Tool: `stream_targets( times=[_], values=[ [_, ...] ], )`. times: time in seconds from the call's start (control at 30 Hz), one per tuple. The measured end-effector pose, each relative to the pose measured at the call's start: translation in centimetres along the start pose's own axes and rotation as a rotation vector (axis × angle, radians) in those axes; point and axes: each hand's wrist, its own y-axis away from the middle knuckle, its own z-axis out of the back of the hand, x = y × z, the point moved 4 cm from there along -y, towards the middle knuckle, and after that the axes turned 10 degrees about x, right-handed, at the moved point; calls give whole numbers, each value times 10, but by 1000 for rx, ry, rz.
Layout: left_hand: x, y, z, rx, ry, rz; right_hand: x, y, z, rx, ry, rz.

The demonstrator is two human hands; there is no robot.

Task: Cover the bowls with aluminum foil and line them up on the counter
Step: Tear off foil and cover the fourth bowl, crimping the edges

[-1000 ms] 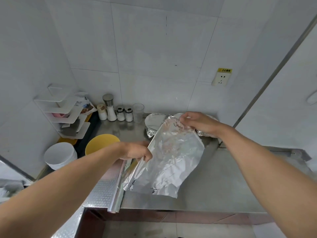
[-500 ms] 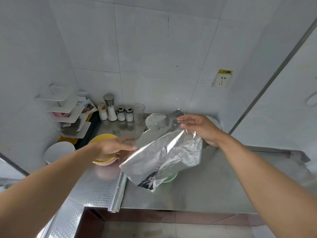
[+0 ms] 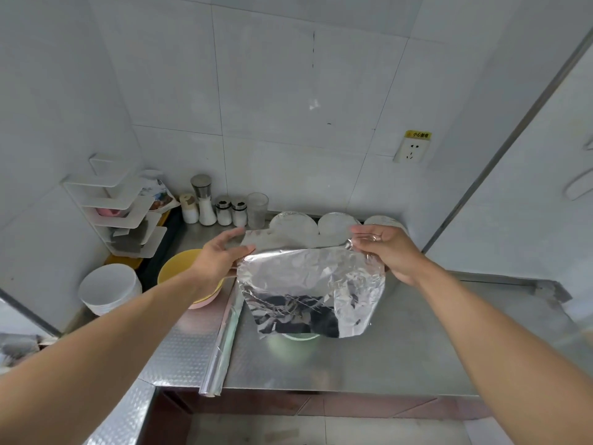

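Both arms outstretched, left hand and right hand pinching.

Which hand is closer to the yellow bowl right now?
Left. The left hand holds the foil sheet right beside the yellow bowl, overlapping its rim in the head view. The right hand pinches the sheet's far corner, well off to the right.

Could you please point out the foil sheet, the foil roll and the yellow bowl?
foil sheet [image 3: 308, 277], head view, crinkled middle.
foil roll [image 3: 221, 348], head view, mid-length.
yellow bowl [image 3: 175, 271], head view, left rim.
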Motion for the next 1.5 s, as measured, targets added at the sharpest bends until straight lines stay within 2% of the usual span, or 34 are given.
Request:
stream_targets(
  times=[0.1,0.27,0.4,0.6,0.77,1.0,1.23,1.33,1.5],
  values=[
    [-3,1,-1,46,-36,-35,-3,3,3,-9,52,-40],
    [-5,-1,-2,-10,-45,-32,-13,8,6,-34,88,-79],
    [-9,-2,-2,13,-120,-20,-19,10,9,-39,104,-92],
    [-12,-5,-2,-17,-156,-22,-21,9,13,-48,68,-93],
    [-16,-7,0,-11,-69,-22,-15,9,15,-78,11,-125],
    [-22,-10,3,-3,-91,-34,-19,3,17,-70,-52,-229],
    [-27,-11,6,-72,-66,-54,-18,-2,21,-139,19,-212],
    [-27,-10,6,-84,-96,-60,-18,-3,20,-161,-9,-152],
    [-29,-9,11,-120,-113,-102,-21,-8,17,-161,-102,-174]
  ],
)
